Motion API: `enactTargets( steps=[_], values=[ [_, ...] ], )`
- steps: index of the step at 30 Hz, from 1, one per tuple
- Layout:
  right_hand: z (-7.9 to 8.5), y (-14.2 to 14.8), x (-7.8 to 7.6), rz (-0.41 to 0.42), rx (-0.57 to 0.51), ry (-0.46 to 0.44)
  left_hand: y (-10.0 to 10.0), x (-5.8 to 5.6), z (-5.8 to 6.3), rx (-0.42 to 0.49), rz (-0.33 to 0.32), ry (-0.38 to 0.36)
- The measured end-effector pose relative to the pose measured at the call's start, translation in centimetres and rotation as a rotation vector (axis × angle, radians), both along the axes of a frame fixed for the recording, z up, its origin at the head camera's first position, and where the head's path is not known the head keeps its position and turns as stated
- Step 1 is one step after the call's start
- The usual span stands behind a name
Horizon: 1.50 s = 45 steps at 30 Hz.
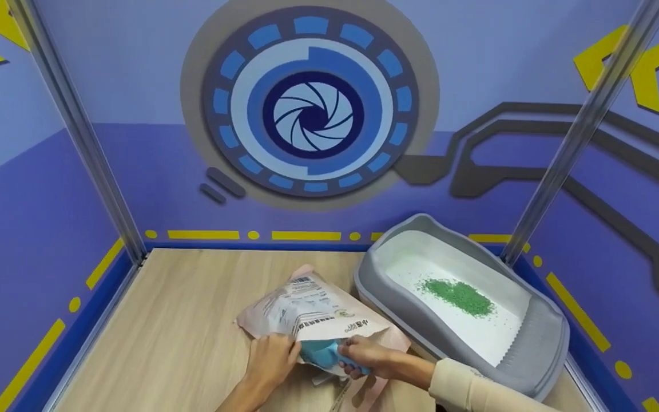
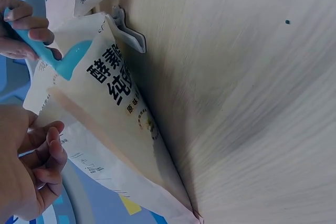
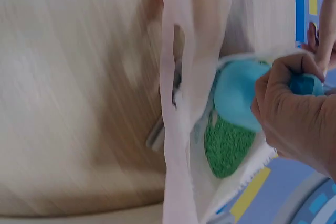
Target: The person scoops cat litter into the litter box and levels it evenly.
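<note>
A pale pink and white bag of green litter [image 1: 318, 306] lies on the wooden table with its mouth toward me. My left hand [image 1: 269, 357] pinches the upper edge of that mouth and holds it raised. In my right hand [image 1: 368, 356] is the handle of a light blue scoop [image 3: 237, 95]. The scoop's bowl is inside the bag's mouth, above green granules [image 3: 228, 153] in the right wrist view. From the left wrist view, the bag's printed side [image 2: 118, 87] shows, with the scoop's neck [image 2: 71, 61] passing in at the opening.
At the right stands a grey and white litter box [image 1: 547, 337], close beside the bag, with a patch of green granules [image 1: 461, 297] on its floor. Purple walls and metal posts [image 1: 552, 154] enclose the table [image 1: 175, 320]. A dark speck [image 2: 287, 22] lies on the tabletop.
</note>
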State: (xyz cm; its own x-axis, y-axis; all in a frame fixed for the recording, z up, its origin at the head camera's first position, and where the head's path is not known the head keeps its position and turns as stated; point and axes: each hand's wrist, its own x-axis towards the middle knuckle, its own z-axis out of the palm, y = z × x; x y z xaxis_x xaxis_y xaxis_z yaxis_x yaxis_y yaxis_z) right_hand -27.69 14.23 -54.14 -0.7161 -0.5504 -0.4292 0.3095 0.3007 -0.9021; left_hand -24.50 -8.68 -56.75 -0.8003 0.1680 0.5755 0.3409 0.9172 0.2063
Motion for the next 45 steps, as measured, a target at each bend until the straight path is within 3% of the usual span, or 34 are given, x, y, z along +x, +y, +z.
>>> enactTargets(
  steps=[9, 14, 18, 24, 32, 36, 41, 45],
  values=[
    [-1.4, -2.5, -0.1, -0.176, -0.051, 0.067, -0.1, -0.5, 1.0, -0.070, 0.022, 0.103],
    [-2.8, -3.6, 0.1, -0.287, -0.062, 0.075, 0.2, -0.7, 1.0, -0.077, 0.015, 0.083],
    [-3.8, -4.0, 0.1, -0.321, -0.056, 0.079, 0.5, -0.6, 0.8, -0.060, 0.001, 0.063],
    [-4.4, -3.7, -0.3, -0.279, -0.093, 0.025, 0.6, -0.2, 0.7, -0.039, -0.008, 0.053],
    [-4.7, -2.2, -1.3, -0.170, -0.187, -0.119, 0.4, -0.3, 0.6, -0.008, -0.007, 0.036],
    [-4.3, -0.6, -0.8, -0.071, -0.237, -0.166, 0.2, -0.4, 0.4, -0.018, -0.002, 0.031],
    [-3.4, 1.3, 0.5, 0.054, -0.222, -0.224, -0.2, -0.5, 0.4, -0.027, 0.008, 0.003],
    [-2.7, 2.1, 1.3, 0.042, -0.170, -0.194, -0.4, -0.4, 0.5, -0.028, 0.014, -0.003]
  ],
)
